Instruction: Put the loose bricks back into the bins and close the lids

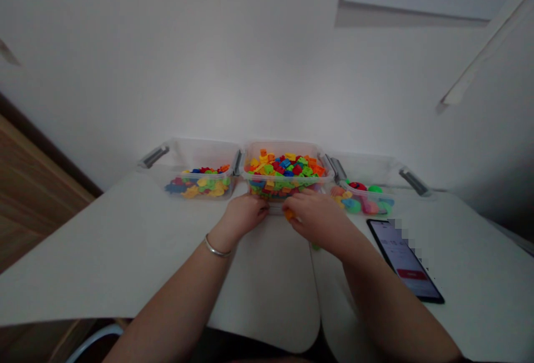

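Note:
My right hand [317,218] is closed at the front of the middle clear box, with a small orange block [289,215] pinched in its fingers. My left hand [246,214], a silver bangle on its wrist, curls its fingers close to the same box's lower front; whatever they hold is hidden. The middle box [287,180] is heaped with building blocks [287,167] in orange, yellow, green, red and blue. It seems to stand on a low clear base. A green piece [316,246] partly shows under my right wrist.
A clear box [200,145] with colourful pieces stands left, another box [367,163] with rounded toys right. A phone [404,260] lies by my right forearm. The white tables [267,290] meet at a seam; a wall [250,62] rises behind.

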Demonstrator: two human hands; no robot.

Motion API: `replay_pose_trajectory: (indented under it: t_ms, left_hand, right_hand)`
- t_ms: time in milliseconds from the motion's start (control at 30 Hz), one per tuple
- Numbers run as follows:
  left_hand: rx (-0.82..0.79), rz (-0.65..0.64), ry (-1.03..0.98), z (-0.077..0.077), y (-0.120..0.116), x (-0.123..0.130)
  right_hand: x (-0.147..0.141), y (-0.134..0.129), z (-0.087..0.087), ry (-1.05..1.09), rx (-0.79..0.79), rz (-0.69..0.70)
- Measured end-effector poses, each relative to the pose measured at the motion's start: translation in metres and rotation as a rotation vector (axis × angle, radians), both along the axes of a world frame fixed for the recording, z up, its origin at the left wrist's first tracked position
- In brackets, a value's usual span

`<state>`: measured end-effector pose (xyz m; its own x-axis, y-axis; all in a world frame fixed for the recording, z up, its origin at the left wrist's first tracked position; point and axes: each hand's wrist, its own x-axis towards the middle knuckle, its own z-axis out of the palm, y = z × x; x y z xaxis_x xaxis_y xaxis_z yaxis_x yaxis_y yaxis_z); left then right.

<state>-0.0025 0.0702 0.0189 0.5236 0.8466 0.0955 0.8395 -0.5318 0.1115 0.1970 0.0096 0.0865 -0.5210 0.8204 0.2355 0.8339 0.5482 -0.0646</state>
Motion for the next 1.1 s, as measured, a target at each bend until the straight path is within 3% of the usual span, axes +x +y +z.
replay_pose_trajectory:
  t_ms: [200, 333, 433, 600, 733, 1000, 1100]
  left_hand:
    - [-0.002, -0.014, 0.023, 0.004, -0.002, 0.0]
    - [0.0, -0.02, 0.009, 0.004, -0.002, 0.0]
    - [-0.005, -0.015, 0.005, 0.005, -0.003, 0.0]
    - [-0.004, -0.005, 0.02, 0.007, -0.004, 0.001]
    - [-0.01, 0.007, 0.036, 0.008, -0.005, 0.001]
    - [-0.011, -0.022, 0.013, 0.007, -0.003, 0.0]
    - [-0.005, -0.015, 0.014, 0.005, -0.002, 0.0]
  right_hand:
    - [0.006, 0.015, 0.001, 0.723, 0.353, -0.033]
    - [-0.005, 0.038, -0.005, 0.969, 0.472, -0.093]
    - [-0.017, 0.054, -0.006, 0.976, 0.489, -0.158]
    - [-0.034, 0.064, -0.008, 0.678, 0.408, -0.248]
    - [-0.037, 0.064, -0.012, 0.542, 0.34, -0.239]
    - [-0.007, 0.054, -0.005, 0.734, 0.419, -0.098]
    - [0.01, 0.044, 0.004, 0.711, 0.345, -0.045]
